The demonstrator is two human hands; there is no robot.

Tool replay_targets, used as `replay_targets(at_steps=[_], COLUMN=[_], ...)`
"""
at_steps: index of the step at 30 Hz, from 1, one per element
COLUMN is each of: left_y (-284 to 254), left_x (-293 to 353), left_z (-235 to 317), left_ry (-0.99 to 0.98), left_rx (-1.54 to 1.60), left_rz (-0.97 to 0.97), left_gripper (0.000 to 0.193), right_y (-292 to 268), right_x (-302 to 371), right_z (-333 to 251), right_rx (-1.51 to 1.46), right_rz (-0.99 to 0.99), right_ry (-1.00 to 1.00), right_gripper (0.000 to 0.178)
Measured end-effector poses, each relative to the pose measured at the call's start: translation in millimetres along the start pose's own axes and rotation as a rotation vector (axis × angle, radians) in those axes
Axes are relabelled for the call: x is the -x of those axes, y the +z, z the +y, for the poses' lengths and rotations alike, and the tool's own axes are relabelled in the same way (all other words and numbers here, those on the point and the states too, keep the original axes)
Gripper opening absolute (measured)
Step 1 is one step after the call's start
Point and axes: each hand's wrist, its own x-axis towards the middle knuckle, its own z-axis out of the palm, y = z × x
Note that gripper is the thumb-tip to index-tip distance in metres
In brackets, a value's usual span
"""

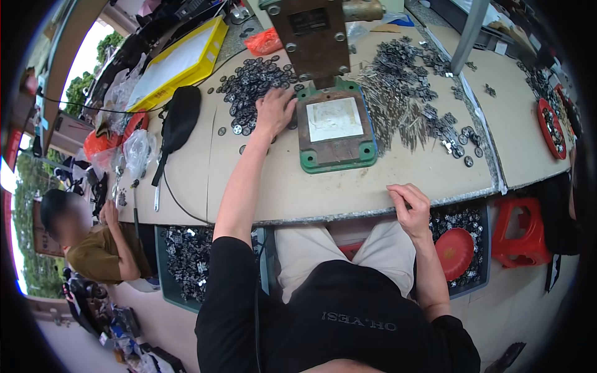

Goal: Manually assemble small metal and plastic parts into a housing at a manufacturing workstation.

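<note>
**Left hand [275, 113] among the black discs [252, 81], right hand [411, 208] curled by the table edge**

The left fingers are spread and bent downward over the near right part of the disc pile, just beside the press base [339, 163]. The right fingers are folded loosely toward the palm at the near edge of the table [435, 177]. The undersides of both sets of fingers are hidden, so I cannot tell whether either hand grips a part.

The step in hand looks like sorting or picking out discs. To do it well, work from the loose fringe of the pile, where discs lie singly, and take each by its rim so that two do not come away together. Those lying flat would probably come up more easily if slid clear first. Good practice would have the fingers off the pale pad [334, 119] under the press head [311, 37] whenever the press is worked.

Farther out, to the right of the base, lie thin metal pins [398, 115], best left unmixed with the discs. Beyond them are small dark metal parts [398, 59], with a few more discs near the table's seam. Below the table stand two bins of parts, a red bowl [454, 253] in the right-hand one.
</note>
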Motion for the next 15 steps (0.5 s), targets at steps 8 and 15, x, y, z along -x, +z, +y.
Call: replay_targets(at_steps=[8,15], left_y=[-36.9,-28.3], left_x=[32.9,75.4], left_z=[-35.4,-45.0], left_ry=[0.126,-0.131], left_rx=[0.226,0.25], left_rz=[0.208,0.004], left_gripper=[0.029,0.043], right_y=[18.0,16.1], right_x=[-7.2,-3.7], right_z=[-1.8,2.9], right_rx=[0.116,0.15], right_rz=[0.053,0.1], right_ry=[0.092,0.055], right_gripper=[0.009,0.009])
